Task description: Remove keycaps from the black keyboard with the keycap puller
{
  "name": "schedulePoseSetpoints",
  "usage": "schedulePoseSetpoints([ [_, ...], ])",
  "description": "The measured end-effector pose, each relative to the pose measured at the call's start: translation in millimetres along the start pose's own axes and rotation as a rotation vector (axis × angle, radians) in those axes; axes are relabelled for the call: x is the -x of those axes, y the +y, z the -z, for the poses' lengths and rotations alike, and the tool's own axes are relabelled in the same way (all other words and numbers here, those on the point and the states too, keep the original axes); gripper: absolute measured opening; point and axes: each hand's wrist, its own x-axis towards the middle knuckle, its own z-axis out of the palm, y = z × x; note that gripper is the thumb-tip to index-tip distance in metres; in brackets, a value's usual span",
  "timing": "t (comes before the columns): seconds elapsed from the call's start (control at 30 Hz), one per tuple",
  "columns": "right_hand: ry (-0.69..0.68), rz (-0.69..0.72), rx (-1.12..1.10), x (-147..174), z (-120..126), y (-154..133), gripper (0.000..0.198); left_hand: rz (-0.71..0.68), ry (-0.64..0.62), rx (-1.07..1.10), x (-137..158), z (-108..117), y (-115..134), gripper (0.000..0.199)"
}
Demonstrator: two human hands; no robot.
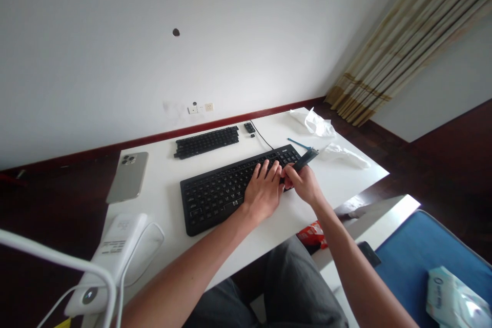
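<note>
A black keyboard (215, 197) lies at a slant on the white table, and small pale marks show across its key area. My left hand (263, 189) rests flat on its right part, fingers stretched out. Close beside it, my right hand (302, 182) is closed around a dark tool (306, 158) that looks like a small brush. Its frayed, bristle-like end points up and to the right, while its lower end is hidden by my fingers over the keyboard's right side. Behind the keyboard sits a block of black keycaps (207, 142), with a smaller group of keycaps (249, 127) to its right.
A thin blue stick (300, 143) and crumpled white tissues (317, 124) lie at the right of the table (165, 189). At the left are a phone (128, 177) and a white power strip (111, 251) with cables. A wipes pack (455, 297) rests on a blue seat (426, 246).
</note>
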Motion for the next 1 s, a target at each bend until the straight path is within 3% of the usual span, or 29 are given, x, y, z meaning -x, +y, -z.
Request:
schedulePoseSetpoints([
  [0.43,-0.048,-0.157,0.359,-11,5,-38,0.046,-0.005,-0.011,-0.121,-1,-1,1,0.055],
  [0.6,0.126,-0.089,0.393,-1,22,-33,0.03,-0.006,0.018,-0.076,-1,-4,-1,0.059],
  [0.77,0.29,-0.027,0.287,9,18,-39,0.029,0.075,0.174,0.109,-4,3,1,0.078],
  [0.9,0.167,0.025,0.14,15,0,-51,0.037,0.09,0.325,0.314,-6,11,4,0.066],
  [1.0,0.072,0.032,0.163,15,-4,-51,0.039,0.083,0.344,0.512,-5,12,6,0.059],
])
